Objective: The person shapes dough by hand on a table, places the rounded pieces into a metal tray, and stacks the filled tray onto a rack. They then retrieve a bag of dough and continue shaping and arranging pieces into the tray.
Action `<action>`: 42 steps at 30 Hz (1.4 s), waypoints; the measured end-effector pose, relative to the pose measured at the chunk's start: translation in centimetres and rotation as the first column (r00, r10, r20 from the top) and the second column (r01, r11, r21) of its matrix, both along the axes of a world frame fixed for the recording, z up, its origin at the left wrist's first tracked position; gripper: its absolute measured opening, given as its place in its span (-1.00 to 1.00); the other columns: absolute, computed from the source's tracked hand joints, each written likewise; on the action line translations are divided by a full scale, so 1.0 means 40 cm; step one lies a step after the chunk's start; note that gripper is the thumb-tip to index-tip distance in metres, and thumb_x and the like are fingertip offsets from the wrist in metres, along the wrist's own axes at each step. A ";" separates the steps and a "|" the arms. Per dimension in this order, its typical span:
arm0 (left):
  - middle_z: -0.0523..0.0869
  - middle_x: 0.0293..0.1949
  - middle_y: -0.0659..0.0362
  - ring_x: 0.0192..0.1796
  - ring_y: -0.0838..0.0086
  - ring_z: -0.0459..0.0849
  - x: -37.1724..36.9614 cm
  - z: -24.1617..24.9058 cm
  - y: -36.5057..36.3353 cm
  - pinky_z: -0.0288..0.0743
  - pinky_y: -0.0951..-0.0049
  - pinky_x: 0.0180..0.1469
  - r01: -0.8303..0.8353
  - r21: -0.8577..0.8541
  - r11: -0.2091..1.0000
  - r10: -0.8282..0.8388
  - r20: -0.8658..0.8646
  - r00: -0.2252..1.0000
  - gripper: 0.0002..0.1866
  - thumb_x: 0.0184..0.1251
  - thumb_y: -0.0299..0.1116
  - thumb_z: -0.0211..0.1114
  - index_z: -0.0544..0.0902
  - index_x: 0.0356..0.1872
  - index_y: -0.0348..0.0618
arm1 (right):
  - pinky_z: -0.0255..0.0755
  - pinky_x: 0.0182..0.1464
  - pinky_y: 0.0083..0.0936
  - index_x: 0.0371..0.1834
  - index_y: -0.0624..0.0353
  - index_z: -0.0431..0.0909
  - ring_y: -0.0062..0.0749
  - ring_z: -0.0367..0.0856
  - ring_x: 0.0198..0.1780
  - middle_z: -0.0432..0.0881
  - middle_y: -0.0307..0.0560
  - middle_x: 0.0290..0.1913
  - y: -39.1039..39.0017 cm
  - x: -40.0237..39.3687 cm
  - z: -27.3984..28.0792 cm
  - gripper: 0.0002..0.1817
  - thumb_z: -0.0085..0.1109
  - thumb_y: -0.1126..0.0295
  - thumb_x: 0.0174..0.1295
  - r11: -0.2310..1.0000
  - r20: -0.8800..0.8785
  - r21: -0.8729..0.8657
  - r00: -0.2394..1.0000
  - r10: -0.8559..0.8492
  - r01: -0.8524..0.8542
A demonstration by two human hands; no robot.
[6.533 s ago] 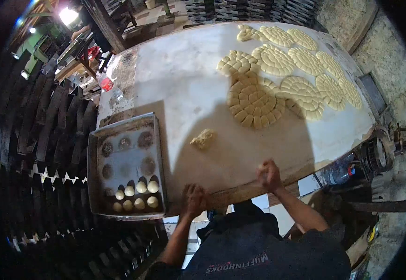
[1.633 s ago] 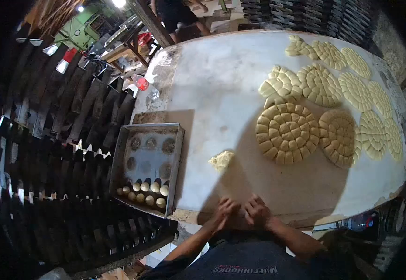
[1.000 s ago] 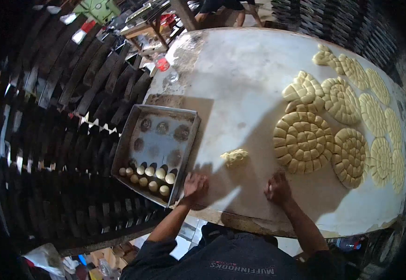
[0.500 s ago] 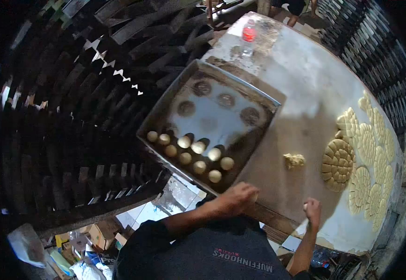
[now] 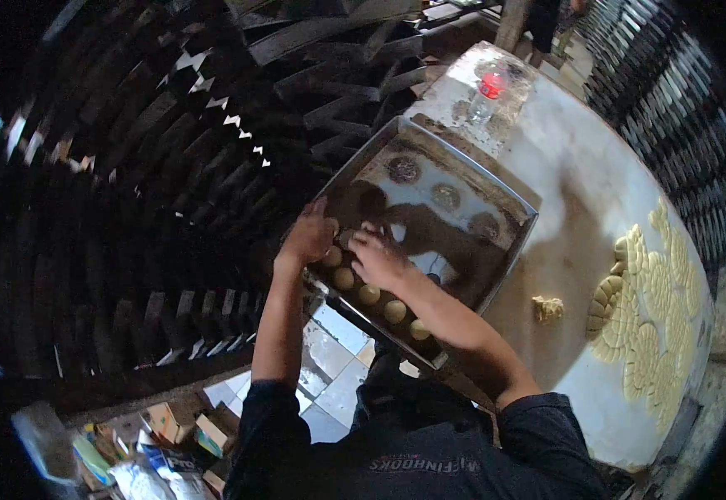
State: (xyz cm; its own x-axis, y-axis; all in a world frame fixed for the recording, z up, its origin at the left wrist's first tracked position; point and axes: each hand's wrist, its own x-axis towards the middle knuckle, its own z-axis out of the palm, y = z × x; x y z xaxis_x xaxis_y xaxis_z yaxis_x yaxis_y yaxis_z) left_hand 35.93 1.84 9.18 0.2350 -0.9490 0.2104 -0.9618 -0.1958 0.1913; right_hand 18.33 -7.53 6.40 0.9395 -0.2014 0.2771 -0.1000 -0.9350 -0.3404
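Observation:
My left hand (image 5: 305, 238) is at the left side of the metal tray (image 5: 473, 154), its fingers and thumb closed around a pale dough ball (image 5: 330, 226). Over the tray, my right hand (image 5: 377, 257) reaches in with curled fingers pointing left. What lies under those fingers is hidden. Along the tray's near side sits a row of round dough balls (image 5: 369, 294), several of them showing beside and below my right hand and forearm. My arms cover other parts of the tray.
Right of the tray, a rough dough lump (image 5: 547, 310) lies on the worktable (image 5: 538, 408). Flattened, scored dough rounds (image 5: 650, 292) cover the table's right side. A red-labelled bottle (image 5: 488, 93) stands at the far end. Boxes and bags (image 5: 159, 450) clutter the floor at lower left.
Both hands have moved left, from the near edge and the tabletop to the tray's left part. A dough ball now shows at my left fingers. The view has shifted a little.

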 end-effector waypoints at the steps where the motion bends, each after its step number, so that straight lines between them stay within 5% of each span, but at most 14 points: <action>1: 0.59 0.11 -0.22 0.20 -0.14 0.51 -0.003 0.022 0.010 0.45 0.09 0.23 -0.065 -0.075 0.995 0.051 -0.177 0.983 -0.51 0.10 -0.35 0.36 0.57 0.10 -0.31 | 0.21 0.36 0.04 0.02 0.25 0.57 0.06 0.45 0.24 0.58 0.08 0.05 0.014 -0.038 -0.003 -0.61 0.26 0.26 0.18 0.996 0.065 0.087 0.998 -0.014 0.009; 6: 0.57 0.13 -0.18 0.17 -0.11 0.56 -0.216 0.119 -0.125 0.49 0.08 0.17 -0.158 -0.133 0.978 0.091 -0.411 0.907 -0.40 0.05 -0.40 0.45 0.51 0.19 -0.24 | 0.36 0.06 -0.12 -0.31 0.18 0.57 -0.09 0.54 -0.16 0.56 -0.01 -0.30 -0.031 -0.488 0.023 -0.86 0.23 0.47 0.04 0.939 0.482 0.141 0.807 -0.342 0.314; 9: 0.61 0.09 -0.04 0.05 0.11 0.64 -0.540 0.167 -0.377 0.54 0.19 0.16 0.271 -0.218 0.938 -0.344 -0.470 0.813 -0.28 0.03 -0.19 0.57 0.50 0.25 -0.15 | 0.34 0.00 -0.15 -0.38 0.14 0.51 -0.10 0.51 -0.17 0.53 -0.03 -0.33 -0.068 -0.814 0.006 -0.88 0.22 0.44 0.02 0.694 0.346 0.249 0.607 -0.715 0.676; 12: 0.56 0.18 0.05 0.12 0.17 0.60 -0.933 0.168 -0.633 0.50 0.18 0.22 0.787 0.001 0.617 -0.626 -0.606 0.491 -0.23 0.04 -0.07 0.58 0.48 0.30 -0.02 | 0.30 -0.06 -0.14 -0.39 0.12 0.47 -0.05 0.47 -0.21 0.48 -0.02 -0.36 -0.057 -1.138 -0.121 -0.88 0.21 0.39 0.05 0.409 0.230 0.250 0.356 -0.906 0.878; 14: 0.58 0.18 0.09 0.11 0.21 0.60 -1.170 0.060 -0.816 0.51 0.16 0.21 0.904 0.207 0.375 -0.339 -0.877 0.342 -0.28 0.14 -0.09 0.54 0.46 0.32 0.00 | 0.25 -0.12 -0.09 -0.39 0.11 0.45 0.01 0.42 -0.27 0.43 0.01 -0.40 -0.006 -1.357 -0.166 -0.87 0.19 0.36 0.09 0.336 0.193 0.175 0.302 -0.933 0.925; 20: 0.73 -0.03 -0.08 -0.07 0.23 0.72 -1.546 -0.346 -1.388 0.60 0.26 0.00 0.372 0.116 0.921 -0.118 -0.827 0.550 -0.23 0.13 0.17 0.47 0.55 0.21 -0.20 | 0.24 -0.15 -0.09 -0.41 0.14 0.47 -0.05 0.45 -0.26 0.47 0.00 -0.38 0.162 -1.700 -0.179 -0.84 0.19 0.31 0.15 0.107 0.096 0.181 0.091 -0.991 0.978; 22: 0.73 -0.07 -0.09 -0.09 0.19 0.72 -1.643 -0.292 -1.350 0.59 0.23 -0.03 0.182 0.123 0.976 -0.119 -0.400 0.909 -0.26 0.12 0.18 0.47 0.59 0.10 -0.26 | 0.23 -0.18 -0.12 -0.42 0.13 0.46 -0.11 0.44 -0.30 0.46 -0.02 -0.41 0.143 -1.717 -0.167 -0.81 0.15 0.27 0.21 0.078 0.168 0.239 0.038 -0.985 0.968; 24: 0.73 -0.11 -0.11 -0.11 0.15 0.72 -1.727 -0.250 -1.309 0.59 0.21 -0.05 0.128 0.105 0.986 -0.103 -0.212 0.972 -0.28 0.11 0.20 0.48 0.62 0.00 -0.32 | 0.24 -0.17 -0.12 -0.42 0.13 0.47 -0.13 0.45 -0.30 0.46 -0.03 -0.41 0.131 -1.721 -0.155 -0.83 0.15 0.29 0.21 0.035 0.128 0.267 0.001 -0.992 0.963; 30: 0.69 -0.41 0.20 -0.45 0.41 0.61 -1.652 -0.245 -1.409 0.44 0.33 -0.51 0.190 0.428 0.884 0.237 -0.758 0.607 -0.54 0.10 0.03 0.54 0.75 -0.28 -0.22 | 0.27 -0.13 -0.13 -0.42 0.15 0.49 -0.11 0.46 -0.28 0.48 -0.01 -0.37 0.137 -1.724 -0.170 -0.86 0.19 0.35 0.12 -0.010 0.090 0.351 -0.044 -0.995 0.936; 32: 0.72 -0.33 0.16 -0.39 0.41 0.64 -1.584 -0.238 -1.372 0.51 0.33 -0.43 0.184 0.493 0.850 0.254 -0.690 0.678 -0.52 0.09 -0.02 0.56 0.75 -0.16 -0.23 | 0.28 -0.11 -0.12 -0.41 0.17 0.50 -0.05 0.47 -0.27 0.49 0.03 -0.33 0.139 -1.723 -0.167 -0.85 0.22 0.34 0.07 -0.006 0.082 0.358 -0.038 -0.996 0.934; 34: 0.73 -0.26 0.11 -0.21 0.40 0.68 -1.540 -0.233 -1.261 0.56 0.35 -0.23 0.323 0.201 0.925 0.109 -0.954 0.281 -0.44 0.01 0.01 0.61 0.70 -0.18 -0.29 | 0.29 -0.08 -0.14 -0.43 0.17 0.50 -0.11 0.49 -0.25 0.49 -0.02 -0.40 0.137 -1.729 -0.154 -0.87 0.22 0.37 0.10 0.027 0.104 0.354 -0.010 -0.995 0.935; 37: 0.73 -0.22 0.09 -0.20 0.38 0.68 -1.407 -0.238 -1.132 0.57 0.31 -0.19 0.312 0.108 0.944 0.011 -0.954 0.299 -0.44 0.01 -0.01 0.62 0.69 -0.16 -0.30 | 0.30 -0.06 -0.12 -0.43 0.19 0.51 -0.06 0.49 -0.23 0.49 0.03 -0.39 0.144 -1.716 -0.167 -0.85 0.21 0.35 0.08 -0.029 0.154 0.344 -0.087 -0.984 0.939; 39: 0.74 -0.18 0.04 -0.17 0.35 0.69 -1.268 -0.324 -1.097 0.59 0.29 -0.13 0.106 0.166 0.980 0.057 -0.755 0.653 -0.38 -0.02 -0.02 0.64 0.66 -0.13 -0.37 | 0.30 -0.06 -0.11 -0.44 0.21 0.51 -0.03 0.49 -0.24 0.49 0.06 -0.40 0.146 -1.709 -0.182 -0.84 0.20 0.35 0.08 -0.023 0.194 0.330 -0.092 -0.977 0.944; 42: 0.73 -0.24 0.04 -0.19 0.35 0.68 -1.158 -0.275 -0.896 0.59 0.29 -0.13 -0.105 0.069 0.992 0.123 -0.691 0.713 -0.36 -0.06 0.01 0.66 0.64 -0.15 -0.35 | 0.34 -0.08 -0.10 -0.45 0.23 0.51 0.01 0.50 -0.30 0.50 0.10 -0.40 0.145 -1.702 -0.197 -0.83 0.17 0.34 0.10 -0.014 0.253 0.233 -0.074 -0.965 0.972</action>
State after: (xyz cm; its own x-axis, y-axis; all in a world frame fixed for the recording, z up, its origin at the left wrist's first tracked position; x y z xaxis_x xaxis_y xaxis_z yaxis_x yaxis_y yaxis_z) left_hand -10.40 -34.01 -1.84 0.4128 -0.9076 -0.0765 -0.5321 -0.3085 0.7884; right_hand -49.74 -1.72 -1.48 -0.3270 -0.8306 0.4508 -0.8265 0.0200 -0.5626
